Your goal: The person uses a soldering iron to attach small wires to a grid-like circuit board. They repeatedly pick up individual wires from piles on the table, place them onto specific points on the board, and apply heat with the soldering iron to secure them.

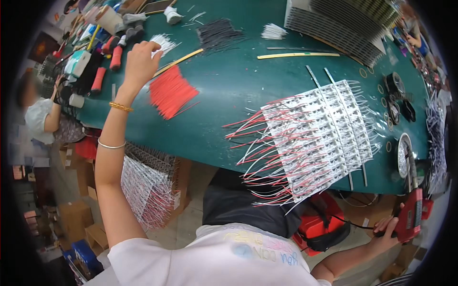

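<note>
My left hand [141, 61] reaches over the far left of the table, its fingers bent together at a pile of white wires [165, 44]. Whether a wire is between the fingertips is hidden. Just nearer lies a bundle of red wires [172, 93], with a yellow strip [183, 61] along its far side. At the right, my right hand [387, 229] is wrapped round a red soldering gun [414, 217], whose tip points up beside a round silvery dish [404, 147]. Between my hands rests a white panel of small circuit boards [312, 138], red and white wires fanning from its left edge.
Two metal strips [335, 102] lie across the panel. Black wires [219, 34] and more white wires [273, 32] lie farther back, near stacked grey panels [329, 28]. Wired panels [148, 186] hang below the table's left edge. Another person [43, 114] sits at the far left.
</note>
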A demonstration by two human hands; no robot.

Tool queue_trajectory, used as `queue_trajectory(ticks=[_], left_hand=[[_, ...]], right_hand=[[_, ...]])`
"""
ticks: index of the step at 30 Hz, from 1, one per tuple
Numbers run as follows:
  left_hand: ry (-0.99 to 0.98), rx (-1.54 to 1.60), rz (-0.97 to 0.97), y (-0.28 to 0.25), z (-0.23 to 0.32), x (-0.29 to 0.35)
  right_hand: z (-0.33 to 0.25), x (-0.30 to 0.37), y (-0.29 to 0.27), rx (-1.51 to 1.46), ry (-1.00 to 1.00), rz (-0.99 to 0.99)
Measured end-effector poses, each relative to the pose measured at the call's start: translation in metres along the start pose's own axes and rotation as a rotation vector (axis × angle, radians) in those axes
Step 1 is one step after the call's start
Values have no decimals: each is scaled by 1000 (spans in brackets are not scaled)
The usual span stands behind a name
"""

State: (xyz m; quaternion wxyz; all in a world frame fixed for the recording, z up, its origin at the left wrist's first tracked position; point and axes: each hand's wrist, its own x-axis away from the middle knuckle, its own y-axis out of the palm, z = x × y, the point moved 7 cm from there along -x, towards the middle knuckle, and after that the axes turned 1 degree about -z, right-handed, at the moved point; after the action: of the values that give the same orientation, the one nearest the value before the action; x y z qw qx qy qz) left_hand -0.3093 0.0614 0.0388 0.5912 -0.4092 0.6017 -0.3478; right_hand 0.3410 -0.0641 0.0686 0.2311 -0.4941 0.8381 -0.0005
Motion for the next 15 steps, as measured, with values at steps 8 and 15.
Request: queue_trajectory(ticks=[8,15], left_hand=[[-53,-376,-16,26,-17,-7],[-148,-301,-95,29,-20,-13]], right_hand=[[19,14,10,-156,91,-107],[22,25,11,-144,71,-117]])
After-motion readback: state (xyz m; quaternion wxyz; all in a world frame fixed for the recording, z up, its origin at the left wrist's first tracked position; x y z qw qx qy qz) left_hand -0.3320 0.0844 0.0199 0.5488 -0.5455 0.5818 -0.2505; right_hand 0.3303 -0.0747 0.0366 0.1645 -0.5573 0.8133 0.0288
